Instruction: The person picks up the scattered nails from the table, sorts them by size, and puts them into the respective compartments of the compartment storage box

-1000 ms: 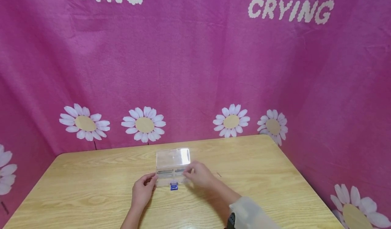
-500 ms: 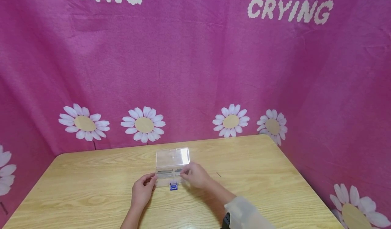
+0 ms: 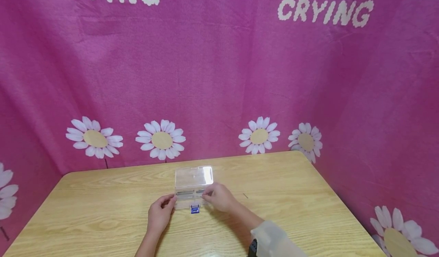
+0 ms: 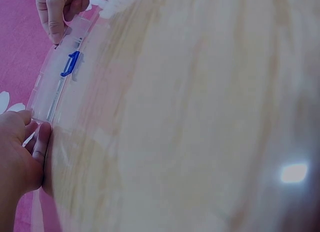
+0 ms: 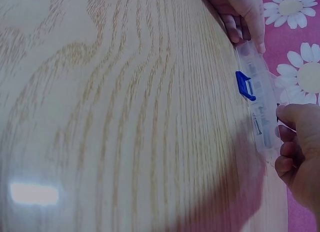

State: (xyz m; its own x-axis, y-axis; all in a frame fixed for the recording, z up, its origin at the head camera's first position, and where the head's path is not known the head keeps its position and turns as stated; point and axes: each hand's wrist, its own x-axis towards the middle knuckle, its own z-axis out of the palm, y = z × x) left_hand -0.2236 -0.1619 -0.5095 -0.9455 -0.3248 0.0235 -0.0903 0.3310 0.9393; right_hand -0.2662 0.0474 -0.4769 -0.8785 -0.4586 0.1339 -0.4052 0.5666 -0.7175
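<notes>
A clear plastic compartment box (image 3: pixel 185 202) stands on the table with its transparent lid (image 3: pixel 192 176) raised at the back and a blue latch (image 3: pixel 195 209) at the front. Thin dark metal pieces (image 3: pixel 185 193) lie in its rear compartments. My left hand (image 3: pixel 160 213) holds the box's left end between thumb and fingers. Over the right rear compartment, my right hand (image 3: pixel 221 198) pinches a small dark piece (image 5: pixel 278 111), mostly hidden by the fingertips. Through the box wall, the right wrist view shows a thin screw-like piece (image 5: pixel 257 125).
One thin nail-like piece (image 3: pixel 245 195) lies on the wooden table (image 3: pixel 113 211) to the right of the box. A pink curtain (image 3: pixel 212 77) with daisies hangs behind the table and along its sides.
My right hand has moved slightly left, from the box's right end to over the right rear compartment. The left hand and the box have stayed in place.
</notes>
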